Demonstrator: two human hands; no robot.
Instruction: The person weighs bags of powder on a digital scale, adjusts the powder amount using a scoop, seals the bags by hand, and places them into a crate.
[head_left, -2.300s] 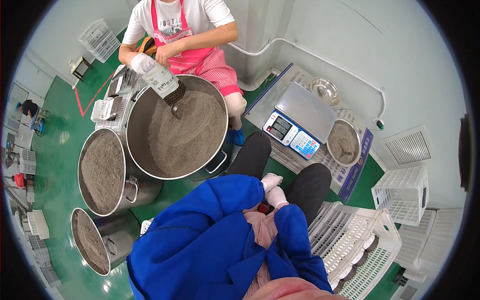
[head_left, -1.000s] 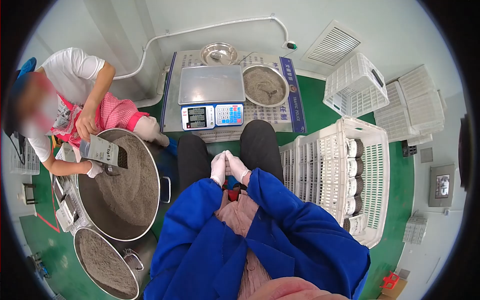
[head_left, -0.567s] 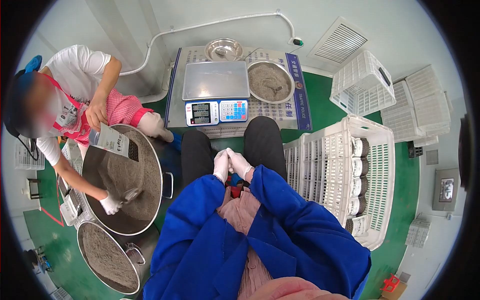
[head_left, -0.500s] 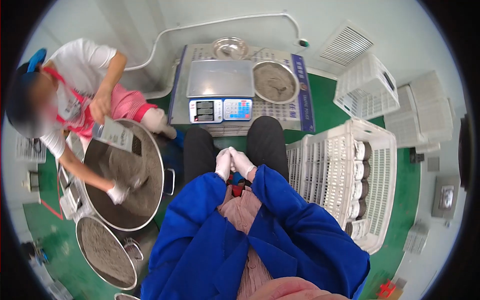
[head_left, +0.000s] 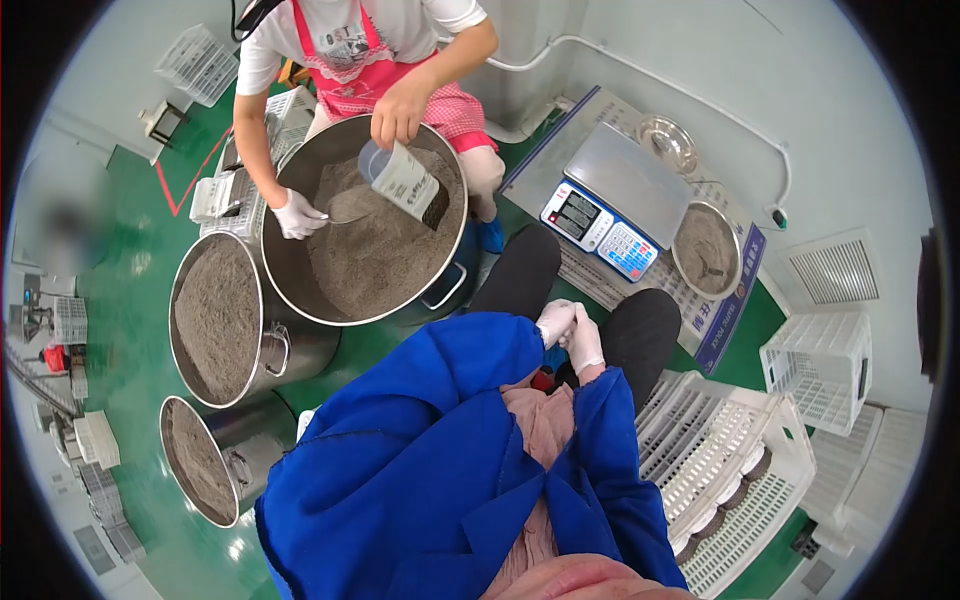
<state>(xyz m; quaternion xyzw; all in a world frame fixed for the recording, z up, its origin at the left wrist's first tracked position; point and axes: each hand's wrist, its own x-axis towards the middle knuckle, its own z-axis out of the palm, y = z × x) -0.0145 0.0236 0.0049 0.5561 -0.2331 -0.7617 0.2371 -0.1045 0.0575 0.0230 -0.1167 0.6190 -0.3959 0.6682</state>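
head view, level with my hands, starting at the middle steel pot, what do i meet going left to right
Middle steel pot → blue left sleeve → your left hand → your right hand → right knee → purple-edged board → white crate.

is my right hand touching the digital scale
Apart: the head view shows a visible gap between the gloved right hand and the near keypad edge of the digital scale.
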